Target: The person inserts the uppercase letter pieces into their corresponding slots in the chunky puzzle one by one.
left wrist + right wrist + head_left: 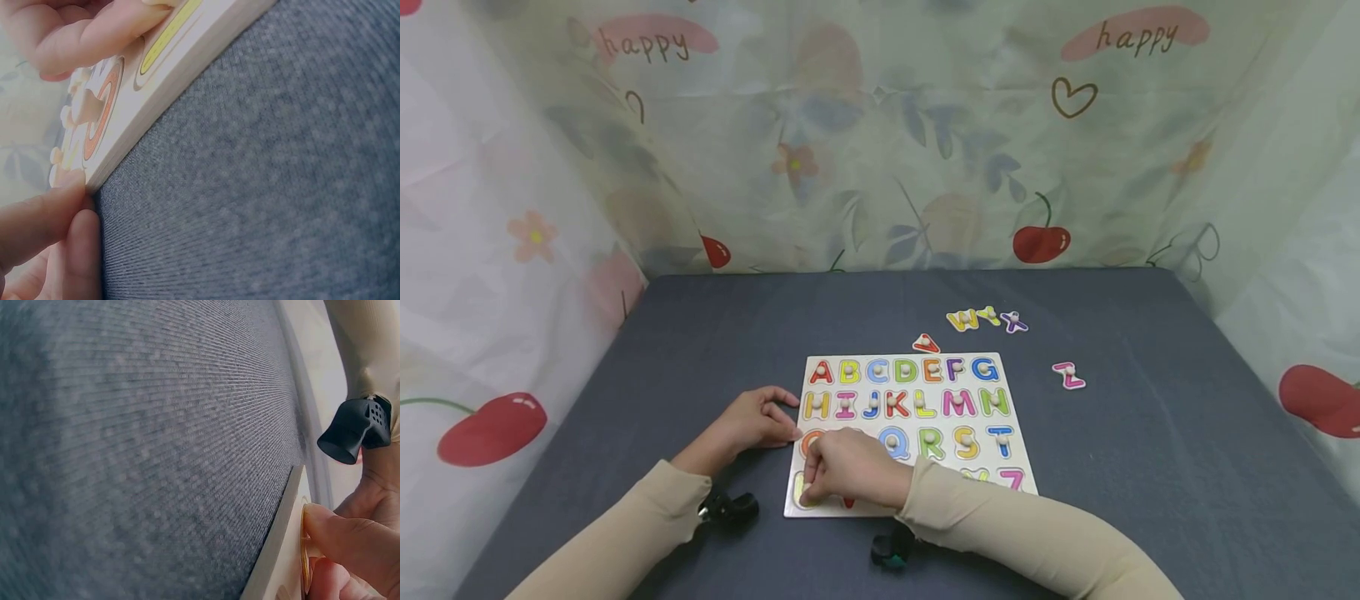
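Observation:
A white alphabet puzzle board (910, 421) lies on the dark cloth, with colourful knobbed letters in its upper three rows. At its left edge, my left hand (758, 421) holds the rim; the left wrist view shows the fingertips (65, 187) at the board's edge close by the orange O (106, 115). My right hand (857, 467) reaches over the lower left corner and pinches a yellow letter U (167, 45) at the first place of the bottom row. In the right wrist view its thumb lies along the yellow-edged piece (305, 565). The right hand covers part of the bottom rows.
Loose letters lie beyond the board: a red V (926, 342), a yellow W (962, 321), a yellow Y (989, 315) and a purple X (1014, 322). A pink Z (1069, 376) is off to the right. Patterned curtains (880, 142) surround the table.

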